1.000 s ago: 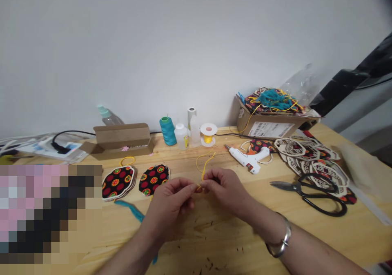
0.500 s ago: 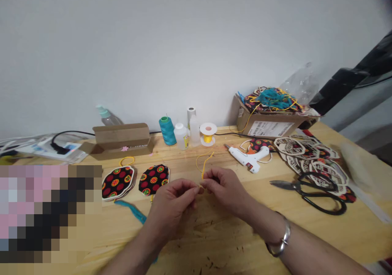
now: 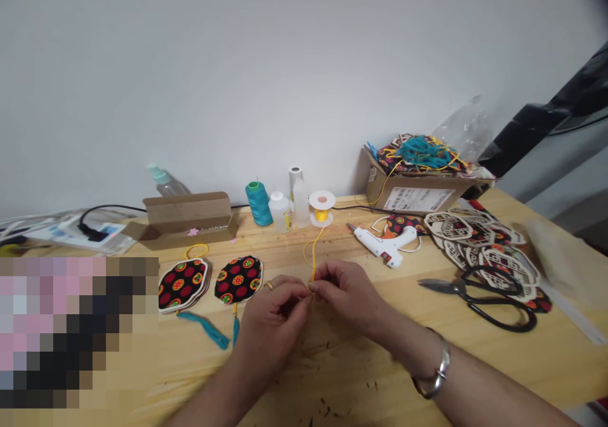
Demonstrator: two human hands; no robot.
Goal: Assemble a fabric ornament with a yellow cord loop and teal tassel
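Note:
A yellow cord (image 3: 314,253) runs up from my fingertips toward a white spool (image 3: 322,201) wound with yellow cord. My left hand (image 3: 278,325) pinches the cord's lower part between thumb and forefinger. Almost touching it, my right hand (image 3: 344,294) is closed in a pinch on the same cord; the exact point of grip is hidden by the fingers. To the left lies a patterned black-and-red piece (image 3: 239,279) with a teal tassel (image 3: 236,330). Beside that is a stack of similar pieces (image 3: 183,284) with a yellow loop above and another teal tassel below.
Black-handled scissors (image 3: 494,294), a white glue gun (image 3: 387,245) and a pile of cut-out wooden pieces (image 3: 494,240) lie on the right. A full cardboard box (image 3: 418,192) stands behind them. Along the wall are a teal thread cone (image 3: 259,203), bottles (image 3: 280,213) and an open box (image 3: 190,229).
My left hand has shifted slightly and turned, its fingers closer to the right hand. The cord above my fingers now looks straighter, stretching up toward the spool. The right hand has barely moved.

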